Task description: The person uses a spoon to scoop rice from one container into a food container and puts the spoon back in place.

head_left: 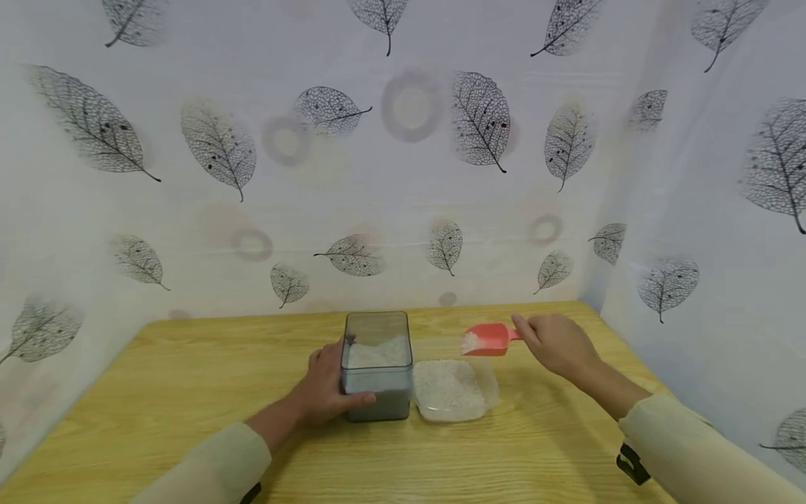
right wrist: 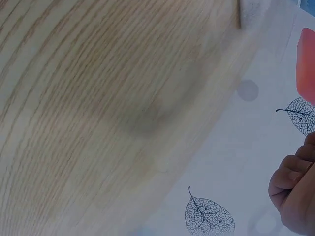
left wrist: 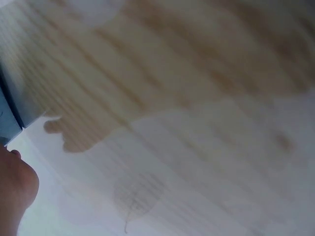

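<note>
In the head view my right hand point(head_left: 560, 344) grips the handle of a red scoop point(head_left: 494, 339) that carries some white rice point(head_left: 470, 342). The scoop hangs above and a little right of a clear plastic tub point(head_left: 443, 413) filled with rice. My left hand point(head_left: 330, 385) holds the left side of a grey see-through box point(head_left: 379, 402), its thumb across the front; rice point(head_left: 378, 353) lies inside. The left wrist view catches only a corner of the box point(left wrist: 7, 115) and part of that hand point(left wrist: 17, 187). Curled fingers of my right hand point(right wrist: 298, 189) and the scoop point(right wrist: 306, 66) show in the right wrist view.
Both containers stand side by side on a wood-grain table point(head_left: 403, 469). Behind and beside the table hangs a pale curtain point(head_left: 403, 182) printed with dark leaves. A dark strap point(head_left: 632, 463) sits at the right sleeve.
</note>
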`<control>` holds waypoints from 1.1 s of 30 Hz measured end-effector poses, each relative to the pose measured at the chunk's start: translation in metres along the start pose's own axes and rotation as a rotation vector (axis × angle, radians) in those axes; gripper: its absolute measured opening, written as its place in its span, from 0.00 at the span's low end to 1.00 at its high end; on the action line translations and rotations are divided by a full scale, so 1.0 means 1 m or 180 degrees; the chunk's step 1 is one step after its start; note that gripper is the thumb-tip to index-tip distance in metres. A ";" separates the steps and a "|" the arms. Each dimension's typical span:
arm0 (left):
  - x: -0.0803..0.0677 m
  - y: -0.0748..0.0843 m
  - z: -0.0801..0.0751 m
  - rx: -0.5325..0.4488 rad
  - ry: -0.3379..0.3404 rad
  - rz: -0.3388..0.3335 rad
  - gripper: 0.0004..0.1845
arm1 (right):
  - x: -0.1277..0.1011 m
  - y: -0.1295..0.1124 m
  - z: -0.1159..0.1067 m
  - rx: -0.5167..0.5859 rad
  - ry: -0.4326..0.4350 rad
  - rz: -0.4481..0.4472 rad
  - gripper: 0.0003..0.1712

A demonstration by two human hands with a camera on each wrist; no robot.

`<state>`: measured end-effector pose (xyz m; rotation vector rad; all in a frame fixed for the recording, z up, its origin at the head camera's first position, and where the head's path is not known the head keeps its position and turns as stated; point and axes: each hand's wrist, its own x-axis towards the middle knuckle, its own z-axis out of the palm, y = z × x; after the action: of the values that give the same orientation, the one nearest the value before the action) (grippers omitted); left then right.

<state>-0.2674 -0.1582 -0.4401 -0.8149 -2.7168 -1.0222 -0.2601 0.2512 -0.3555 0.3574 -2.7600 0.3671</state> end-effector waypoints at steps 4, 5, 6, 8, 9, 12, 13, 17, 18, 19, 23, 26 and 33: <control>0.000 0.001 0.000 0.0030 -0.0008 0.0000 0.59 | -0.004 0.005 -0.001 -0.0233 0.0149 -0.0141 0.32; 0.000 0.001 -0.001 0.0027 -0.0007 0.0002 0.59 | -0.005 0.006 -0.001 -0.0284 0.0191 -0.0189 0.32; 0.000 0.001 -0.001 0.0017 -0.0006 -0.0008 0.59 | -0.005 0.006 -0.001 -0.0313 0.0231 -0.0237 0.32; 0.000 0.000 -0.001 -0.0003 -0.0005 -0.0016 0.59 | -0.005 0.006 -0.001 -0.0406 0.0333 -0.0350 0.31; 0.000 0.000 -0.001 -0.0012 -0.0003 -0.0024 0.59 | -0.005 0.006 -0.001 -0.0450 0.0397 -0.0411 0.30; 0.000 0.000 -0.002 -0.0005 -0.0011 -0.0040 0.59 | -0.004 0.006 -0.001 -0.0591 0.0675 -0.0631 0.29; 0.000 -0.001 -0.001 0.0007 -0.0008 -0.0031 0.58 | -0.003 0.007 -0.001 -0.0644 0.0794 -0.0728 0.30; -0.001 -0.001 -0.002 0.0002 0.0001 -0.0032 0.58 | -0.001 0.005 -0.001 -0.0806 0.1331 -0.1215 0.33; -0.001 -0.001 -0.002 -0.0001 0.0000 -0.0034 0.59 | -0.001 0.004 -0.002 -0.0841 0.1464 -0.1357 0.34; -0.001 -0.001 -0.002 -0.0006 0.0001 -0.0032 0.59 | 0.000 0.003 -0.003 -0.0885 0.1588 -0.1499 0.34; 0.000 0.000 -0.002 -0.0001 -0.0028 -0.0048 0.59 | 0.003 -0.002 -0.007 -0.0985 0.1961 -0.1996 0.35; 0.000 0.001 -0.003 0.0011 -0.0042 -0.0042 0.59 | 0.004 -0.007 -0.009 -0.1034 0.2100 -0.2260 0.35; 0.001 0.001 -0.001 0.0032 -0.0053 -0.0080 0.61 | 0.008 -0.019 -0.011 -0.1007 0.2272 -0.2379 0.34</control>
<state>-0.2676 -0.1577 -0.4380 -0.7931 -2.7505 -1.0103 -0.2591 0.2346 -0.3387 0.9130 -1.7841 -0.1237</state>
